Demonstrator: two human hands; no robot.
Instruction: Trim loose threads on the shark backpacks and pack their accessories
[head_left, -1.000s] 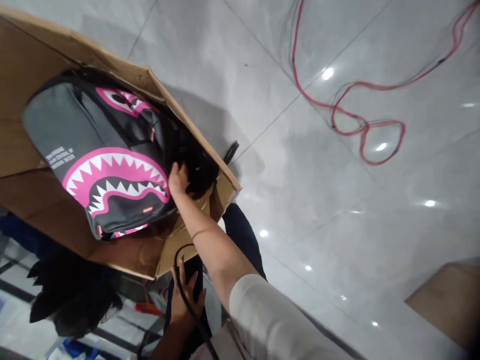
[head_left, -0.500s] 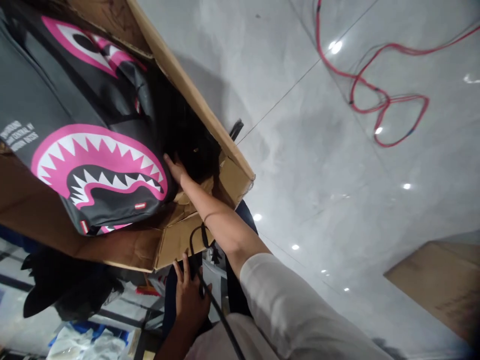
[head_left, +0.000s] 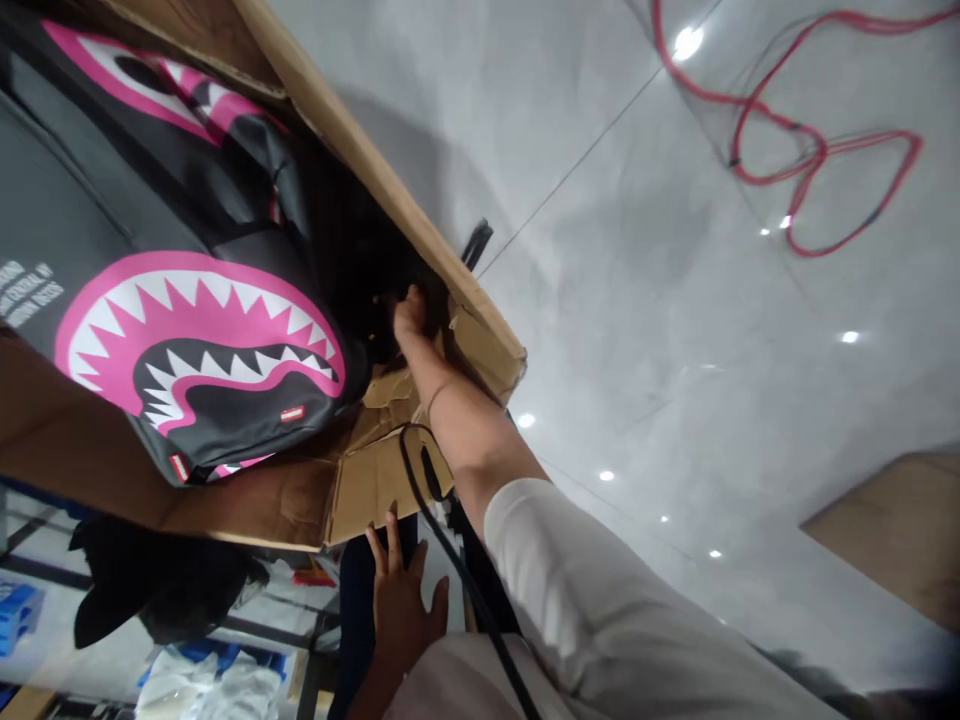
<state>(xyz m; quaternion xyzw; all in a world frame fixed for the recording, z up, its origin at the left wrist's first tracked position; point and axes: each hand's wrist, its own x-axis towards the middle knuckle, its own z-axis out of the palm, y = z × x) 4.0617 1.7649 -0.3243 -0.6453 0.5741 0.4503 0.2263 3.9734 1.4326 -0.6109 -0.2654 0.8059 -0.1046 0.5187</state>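
Note:
A black backpack (head_left: 172,300) with a pink shark mouth and white teeth lies in an open cardboard box (head_left: 390,190). My right hand (head_left: 409,312), on a white-sleeved arm, reaches into the dark corner of the box beside the backpack. Its fingers are curled, and what they grip is hidden in shadow. My left hand (head_left: 401,600) is below the box's torn front flap (head_left: 375,480), fingers stretched and apart, holding nothing. A black cable (head_left: 457,570) loops past it and across my right arm.
A red cable (head_left: 810,160) lies in loops on the glossy grey tiled floor at the upper right. Another cardboard box (head_left: 892,540) sits at the right edge. Black cloth (head_left: 150,590) and white plastic bags (head_left: 210,685) lie under the box at lower left.
My right hand has moved from the backpack's edge deeper into the box's dark corner and curled. The view has drifted closer to the box. My left hand stays under the flap.

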